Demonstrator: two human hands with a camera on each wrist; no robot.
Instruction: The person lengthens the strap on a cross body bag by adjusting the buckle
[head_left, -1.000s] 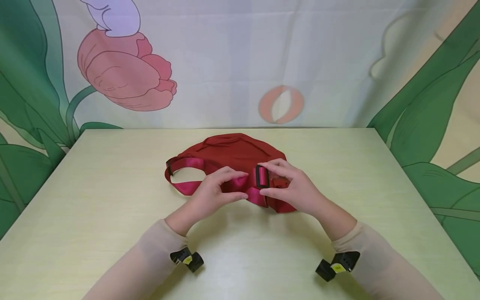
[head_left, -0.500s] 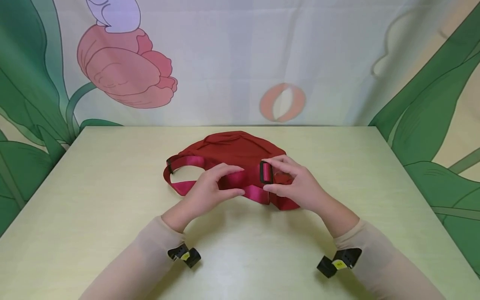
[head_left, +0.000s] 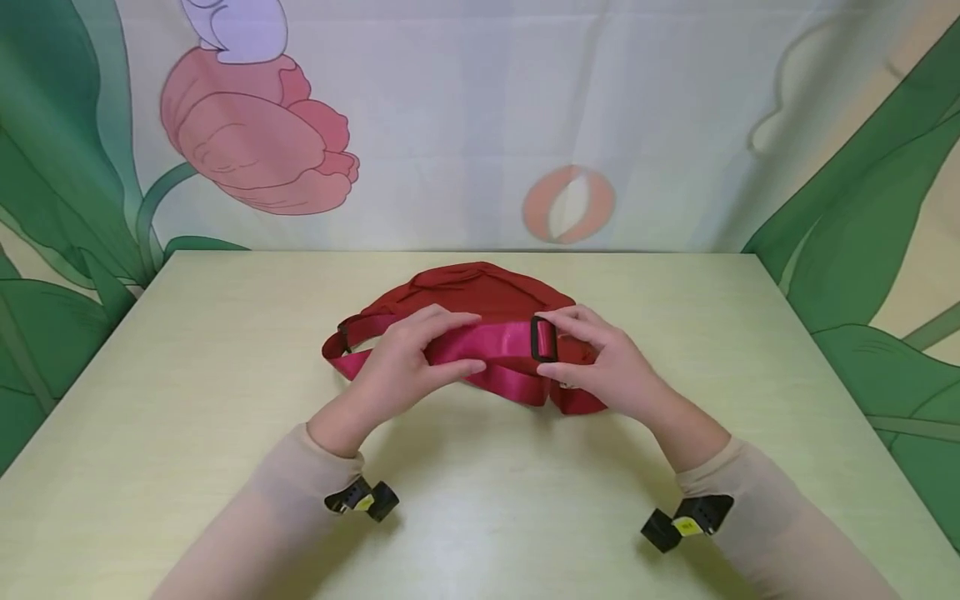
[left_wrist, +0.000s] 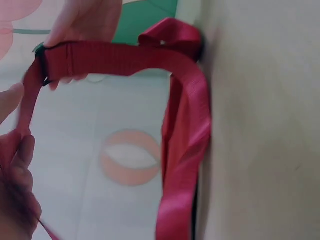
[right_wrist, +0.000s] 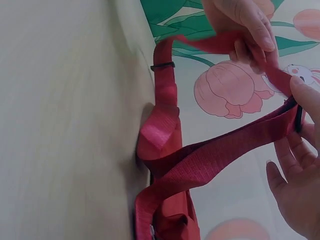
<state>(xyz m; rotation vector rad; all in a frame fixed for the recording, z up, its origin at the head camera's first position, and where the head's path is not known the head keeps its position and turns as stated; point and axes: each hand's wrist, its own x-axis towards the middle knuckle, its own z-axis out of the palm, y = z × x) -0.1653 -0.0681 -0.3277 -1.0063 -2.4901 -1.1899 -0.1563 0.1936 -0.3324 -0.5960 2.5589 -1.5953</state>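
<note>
A dark red waist bag lies on the pale yellow-green table, its magenta strap lifted in front of it. My left hand pinches the strap between thumb and fingers. My right hand pinches the black slider buckle on the same strap. The strip between both hands is pulled fairly straight. In the left wrist view the strap loops down along the table. The right wrist view shows the strap running up to the right fingers, with the left hand above.
A second black slider sits on the strap loop at the bag's left end. A cloth backdrop printed with tulips and green leaves hangs behind the table's far edge. Bare tabletop lies on both sides of the bag and towards me.
The hands have drawn apart: the right hand slid the black buckle rightwards and the left hand moved left and up, so more strap shows between them and the left loop has flattened.
</note>
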